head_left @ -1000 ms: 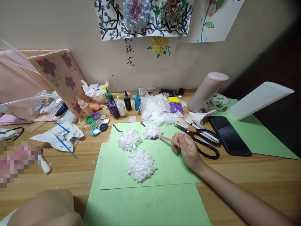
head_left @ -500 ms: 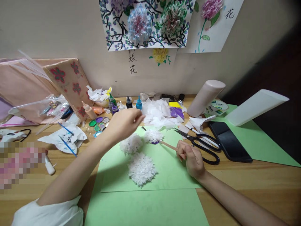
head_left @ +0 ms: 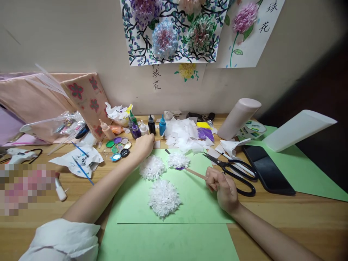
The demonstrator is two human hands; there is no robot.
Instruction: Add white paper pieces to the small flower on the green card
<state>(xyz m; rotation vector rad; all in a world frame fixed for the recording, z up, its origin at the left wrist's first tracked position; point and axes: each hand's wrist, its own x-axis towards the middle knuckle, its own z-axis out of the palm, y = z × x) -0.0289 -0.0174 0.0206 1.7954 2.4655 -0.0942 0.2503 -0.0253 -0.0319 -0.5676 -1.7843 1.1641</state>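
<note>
In my right hand [head_left: 224,190] is a flat wooden stick [head_left: 196,174], its far tip at the purple edge under the back white paper flower [head_left: 178,159]. Two more fluffy white paper flowers lie on the green paper sheet [head_left: 201,210]: one at the left [head_left: 152,167], one in front [head_left: 164,199]. My left hand [head_left: 143,146] reaches over to the paint bottles, close to the white bottle [head_left: 143,128] and the black bottle [head_left: 151,125]. Its fingers are curled; whatever they may hold is hidden.
White paper scraps [head_left: 182,134] are piled at the back beside a blue bottle [head_left: 162,125]. A paint palette [head_left: 117,148] sits left of my left hand. Black-handled scissors [head_left: 231,166] and a phone [head_left: 268,168] lie right. Fine brushes rest on crumpled tissue [head_left: 78,159].
My left hand has moved left and slightly down, from in front of the paper scraps to the paint bottles. The stick stays at the back flower. The view has shifted slightly.
</note>
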